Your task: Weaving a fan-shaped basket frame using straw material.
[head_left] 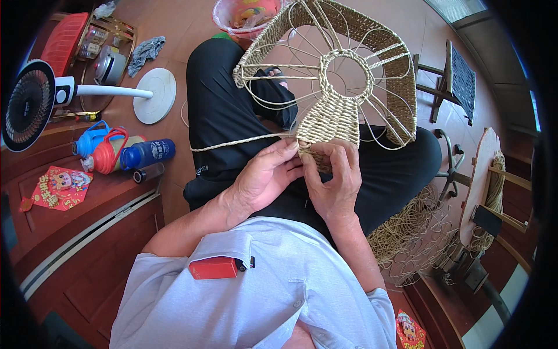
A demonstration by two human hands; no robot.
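A half-woven straw basket (329, 119) rests across my lap, with a round braided ring, bare wire loops and a tall woven rim around the far side. My left hand (258, 177) pinches the left edge of its tightly woven near panel, thumb on top. Close beside it, my right hand (336, 179) is closed on the same panel, thumb and bent fingers gripping its near end. From that left edge a twisted straw cord (238, 143) runs out to the left over my thigh. My fingers hide the near end of the weave.
A white fan (116, 91) stands at left, near several bottles including a blue one (152, 152) on a wooden surface. A pink bucket (247, 17) sits ahead. Loose straw cord (407, 230) is heaped at right, below a dark stool (456, 81) and a wooden board (478, 186).
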